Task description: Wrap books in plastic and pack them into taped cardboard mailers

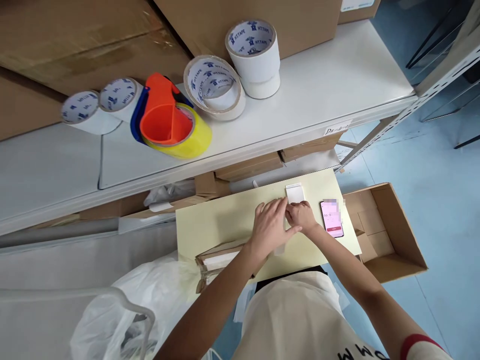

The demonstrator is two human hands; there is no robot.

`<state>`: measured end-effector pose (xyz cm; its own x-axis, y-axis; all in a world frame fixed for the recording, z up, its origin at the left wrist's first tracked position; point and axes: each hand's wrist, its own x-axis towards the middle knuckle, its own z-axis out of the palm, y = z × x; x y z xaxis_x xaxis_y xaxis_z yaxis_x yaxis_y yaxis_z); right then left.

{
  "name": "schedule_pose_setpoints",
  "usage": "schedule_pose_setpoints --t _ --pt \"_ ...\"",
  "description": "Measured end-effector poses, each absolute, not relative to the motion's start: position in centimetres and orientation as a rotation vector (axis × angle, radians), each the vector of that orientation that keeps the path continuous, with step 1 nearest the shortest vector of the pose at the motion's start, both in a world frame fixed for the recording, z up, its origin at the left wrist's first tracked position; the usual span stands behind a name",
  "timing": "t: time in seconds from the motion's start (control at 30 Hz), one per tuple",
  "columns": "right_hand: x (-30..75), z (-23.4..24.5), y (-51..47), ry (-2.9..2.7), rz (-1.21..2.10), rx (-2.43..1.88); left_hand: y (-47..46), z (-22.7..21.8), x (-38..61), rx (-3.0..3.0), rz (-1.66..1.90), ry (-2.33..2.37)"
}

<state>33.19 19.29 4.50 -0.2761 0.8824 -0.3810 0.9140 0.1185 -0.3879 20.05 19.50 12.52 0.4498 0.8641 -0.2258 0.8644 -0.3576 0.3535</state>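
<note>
cream shirt (292, 320), lower centre; above it, left hand (270, 224) extends, right hand (302, 217) curls; clamping on anything cannot be told. keep the white piece (295, 193) flat on the surface (204, 220).

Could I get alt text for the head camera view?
A person's left hand and right hand close together by a white item on a yellow table, a phone to their right; tape rolls sit on the shelf beyond.

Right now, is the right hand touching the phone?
Apart. The head view shows a strip of pale yellow tabletop between the right hand and the phone.
</note>
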Motion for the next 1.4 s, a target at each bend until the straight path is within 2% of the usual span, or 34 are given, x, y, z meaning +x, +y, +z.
schedule_pose_setpoints --t 0.07,0.13,0.33,0.47,0.67,0.87,1.07,1.2,1.27,1.4 --pt "33.3 4.7 19.3 2.332 -0.861 1.786 20.2 11.9 20.7 2.089 -0.325 1.458" --pt "33.5 4.6 19.2 2.368 -0.891 1.718 20.7 11.2 20.9 2.017 -0.5 1.4" --pt "34.1 3.6 18.6 2.437 -1.034 1.674 21.5 10.0 20.6 2.163 -0.699 1.344" --pt "34.5 2.7 18.5 2.486 -1.201 1.686 22.7 9.5 19.7 2.146 -0.69 1.311" --pt "35.1 0.6 18.4 2.438 -1.523 1.755 24.2 8.6 17.6 2.009 -0.476 1.256" --pt "35.9 -1.4 18.0 2.419 -1.196 1.892 24.4 7.9 15.1 1.95 -0.226 1.426" --pt "36.9 -2.3 16.9 2.207 -1.285 2.436 23.6 7.8 12.2 1.761 0.314 1.693" --pt "36.3 0.5 15.5 2.301 -1.25 2.883 21.4 9.0 11.9 1.282 0.708 1.605" --pt "35.0 2.9 14.0 2.389 -1.49 2.88 19.7 10.1 12.2 1.085 0.838 1.499" --pt "30.4 7.5 9.5 2.32 -2.453 2.436 14.9 12.5 12.4 0.903 0.988 1.313"
